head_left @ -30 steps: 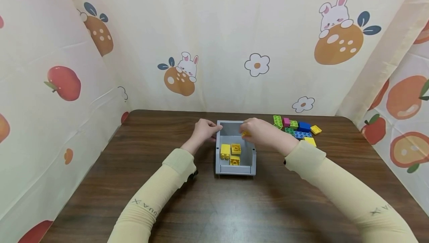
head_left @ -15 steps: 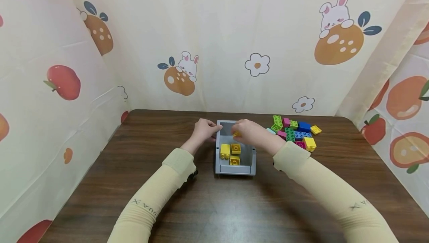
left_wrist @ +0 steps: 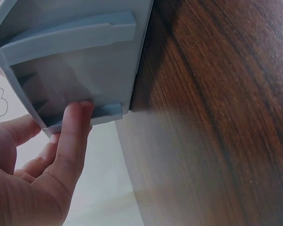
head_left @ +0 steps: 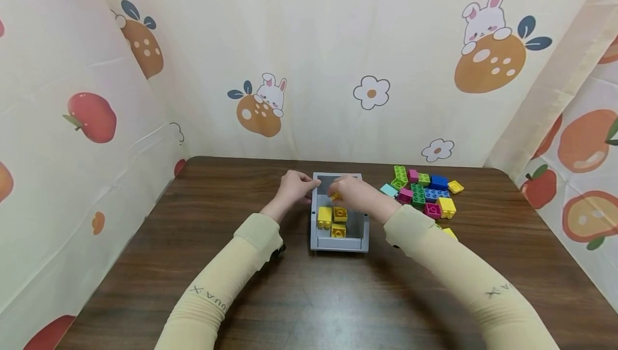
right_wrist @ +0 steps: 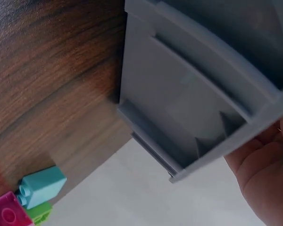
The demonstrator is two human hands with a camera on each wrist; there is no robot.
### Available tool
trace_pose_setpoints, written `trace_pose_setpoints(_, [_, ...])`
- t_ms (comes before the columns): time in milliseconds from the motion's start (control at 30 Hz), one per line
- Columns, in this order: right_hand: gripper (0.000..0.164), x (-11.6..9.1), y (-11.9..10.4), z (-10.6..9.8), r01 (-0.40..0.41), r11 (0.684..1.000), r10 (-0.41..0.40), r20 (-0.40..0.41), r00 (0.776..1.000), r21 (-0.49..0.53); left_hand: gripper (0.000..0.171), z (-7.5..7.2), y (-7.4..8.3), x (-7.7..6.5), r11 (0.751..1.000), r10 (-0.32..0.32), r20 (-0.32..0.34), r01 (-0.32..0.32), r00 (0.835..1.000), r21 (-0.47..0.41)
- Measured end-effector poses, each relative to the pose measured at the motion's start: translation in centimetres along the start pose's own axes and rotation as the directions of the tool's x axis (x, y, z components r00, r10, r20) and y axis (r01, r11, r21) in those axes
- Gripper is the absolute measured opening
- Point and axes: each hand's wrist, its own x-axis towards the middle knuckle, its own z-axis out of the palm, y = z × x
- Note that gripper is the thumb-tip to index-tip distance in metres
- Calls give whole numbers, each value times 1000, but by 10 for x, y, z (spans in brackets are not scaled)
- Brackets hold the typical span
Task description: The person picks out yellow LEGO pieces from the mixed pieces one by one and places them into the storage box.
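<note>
A grey plastic storage bin [head_left: 338, 244] stands on the table with three yellow toy bricks [head_left: 325, 217] inside. At its back left corner, my left hand [head_left: 293, 186] pinches the wall between thumb and fingers; the left wrist view shows this hand [left_wrist: 47, 174] against the bin's outer side [left_wrist: 80, 80]. My right hand [head_left: 354, 191] is over the rear of the bin and holds a small yellow toy brick [head_left: 335, 196] in its fingertips. In the right wrist view, the bin wall [right_wrist: 179, 89] hides that brick and most of the hand [right_wrist: 264, 174].
Right of the bin lies a loose group of bricks, among them a green brick [head_left: 417, 193], a blue brick [head_left: 439, 182], a yellow brick [head_left: 446, 208] and a turquoise brick [head_left: 388, 190]. A printed curtain [head_left: 318, 124] hangs behind the brown table [head_left: 241, 296].
My right hand has moved left, further over the bin, with the yellow toy brick, uncovering more of the loose bricks. My left hand and the bin have stayed in place.
</note>
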Motion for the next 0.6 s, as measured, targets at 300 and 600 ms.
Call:
trace_pose_setpoints(300, [19, 9, 3, 10, -4, 1000, 3, 60, 998, 14, 29, 0, -1, 0, 1000, 7, -3, -7, 1000, 11])
trace_pose_setpoints(600, [18, 15, 6, 15, 26, 1000, -27, 88, 996, 4, 28, 0, -1, 1, 1000, 6, -5, -6, 1000, 9])
